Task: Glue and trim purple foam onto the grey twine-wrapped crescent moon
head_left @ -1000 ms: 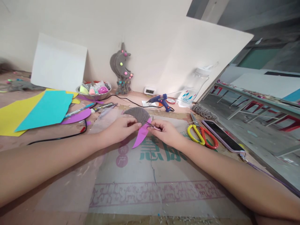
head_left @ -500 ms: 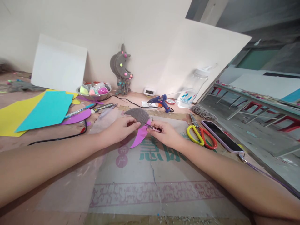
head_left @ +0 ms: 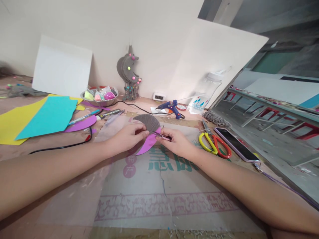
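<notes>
My left hand (head_left: 127,136) pinches a purple crescent-shaped piece (head_left: 147,145), half wrapped in grey yarn (head_left: 148,122), and holds it just above the cardboard sheet (head_left: 164,186). My right hand (head_left: 175,141) is closed on a thin metal tool (head_left: 159,134), perhaps tweezers or small snips, whose tip meets the yarn-wrapped edge of the crescent. Both forearms reach in from the bottom corners.
Yellow-and-red scissors (head_left: 214,144) and a phone (head_left: 236,144) lie right of my hands. Behind them are a blue glue gun (head_left: 170,107), a yarn bundle (head_left: 216,119) and a plastic jar (head_left: 205,94). Teal and yellow sheets (head_left: 47,116), a bowl of pompoms (head_left: 99,96) and a black cable (head_left: 69,144) sit left.
The crescent has turned slightly in my left hand, its lower purple tip swinging a little to the left. Both hands stay in place.
</notes>
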Available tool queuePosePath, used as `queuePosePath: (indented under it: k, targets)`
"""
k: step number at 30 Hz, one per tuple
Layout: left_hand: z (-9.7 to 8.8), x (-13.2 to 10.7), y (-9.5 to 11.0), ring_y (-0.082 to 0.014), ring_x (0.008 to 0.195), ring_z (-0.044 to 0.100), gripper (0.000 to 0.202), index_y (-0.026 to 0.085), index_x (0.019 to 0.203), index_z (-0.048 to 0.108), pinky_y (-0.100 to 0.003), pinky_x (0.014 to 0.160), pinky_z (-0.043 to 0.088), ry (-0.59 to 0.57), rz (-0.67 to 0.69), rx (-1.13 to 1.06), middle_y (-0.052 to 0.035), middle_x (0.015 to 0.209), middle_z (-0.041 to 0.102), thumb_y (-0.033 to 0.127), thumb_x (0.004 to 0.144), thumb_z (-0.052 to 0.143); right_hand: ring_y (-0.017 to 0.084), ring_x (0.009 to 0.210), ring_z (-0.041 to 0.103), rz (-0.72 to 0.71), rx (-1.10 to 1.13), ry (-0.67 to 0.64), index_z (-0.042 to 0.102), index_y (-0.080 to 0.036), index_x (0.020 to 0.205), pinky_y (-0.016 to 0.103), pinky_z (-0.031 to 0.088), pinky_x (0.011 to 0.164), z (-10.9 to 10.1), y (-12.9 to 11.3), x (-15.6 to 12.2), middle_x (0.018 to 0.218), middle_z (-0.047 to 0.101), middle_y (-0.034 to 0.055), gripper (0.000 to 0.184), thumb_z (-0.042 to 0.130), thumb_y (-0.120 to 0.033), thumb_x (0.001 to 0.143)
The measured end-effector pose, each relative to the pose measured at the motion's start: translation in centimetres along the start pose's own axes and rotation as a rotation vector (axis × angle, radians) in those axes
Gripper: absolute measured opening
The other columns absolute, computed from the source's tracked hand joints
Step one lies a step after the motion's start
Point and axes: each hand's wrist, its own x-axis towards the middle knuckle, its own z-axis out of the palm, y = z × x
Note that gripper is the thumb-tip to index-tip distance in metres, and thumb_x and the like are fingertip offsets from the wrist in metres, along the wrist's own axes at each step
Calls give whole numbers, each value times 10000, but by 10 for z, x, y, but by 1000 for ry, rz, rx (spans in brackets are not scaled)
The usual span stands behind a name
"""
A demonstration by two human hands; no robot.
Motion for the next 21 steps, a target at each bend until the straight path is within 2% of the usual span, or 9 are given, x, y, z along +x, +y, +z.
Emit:
queuePosePath:
  k: [5,11,21]
  targets:
    - [1,1,-1,-122,613,428,327,177,601,418,-262,591,325,-8,11,9,28,609,416,352,872,360,91,579,341,3,-11,0,517,-163,721,213,284,539,0,0,0,622,361,-45,193,481,-311,839]
    - [0,1,1,-131,612,432,347,175,587,432,-276,579,314,2,-19,77,20,614,427,382,861,384,91,577,340,8,-52,-9,520,-162,711,219,262,541,0,-1,0,614,358,-47,191,483,-302,835]
    - [1,0,0,-127,629,457,246,173,641,472,-261,584,327,-10,-36,5,27,630,458,328,824,418,95,600,371,-4,-15,-16,554,-158,770,213,294,555,0,0,0,645,409,-36,155,483,-280,833]
